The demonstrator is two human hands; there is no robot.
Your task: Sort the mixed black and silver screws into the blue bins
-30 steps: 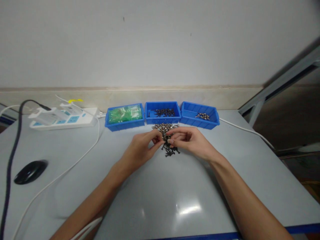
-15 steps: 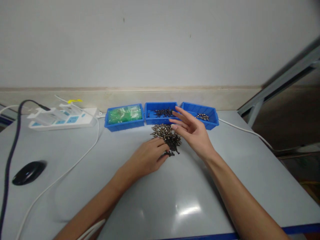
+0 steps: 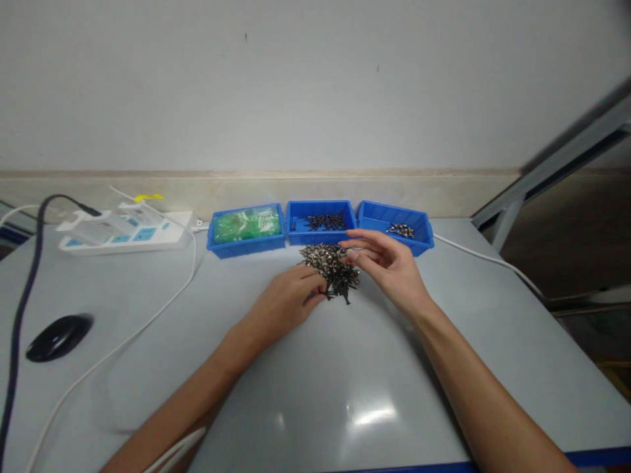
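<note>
A heap of mixed screws (image 3: 323, 259), silvery at the back and dark at the front, lies on the grey table. At its front left edge my left hand (image 3: 290, 292) is closed, with thumb and fingertips pinched at a dark screw (image 3: 330, 295); the fingers partly hide it. My right hand (image 3: 389, 263) hovers at the heap's right side, its fingers bent and apart, with nothing visible in them. Behind the heap, a blue bin (image 3: 320, 240) has dark screws (image 3: 326, 222) in it. The right blue bin (image 3: 421, 246) contains a few silvery screws (image 3: 400, 230).
On the left, another blue bin (image 3: 246, 251) is filled with green packets (image 3: 246, 223). A white power strip (image 3: 172, 230) with plugged-in adapters, a black mouse (image 3: 59, 338) and a white cable (image 3: 128, 341) occupy the table's left. The wall (image 3: 315, 98) rises behind the bins.
My right hand has come down from in front of the middle bin toward the heap, its fingers drawing closer together. My left hand has shifted slightly left, still at the heap's edge.
</note>
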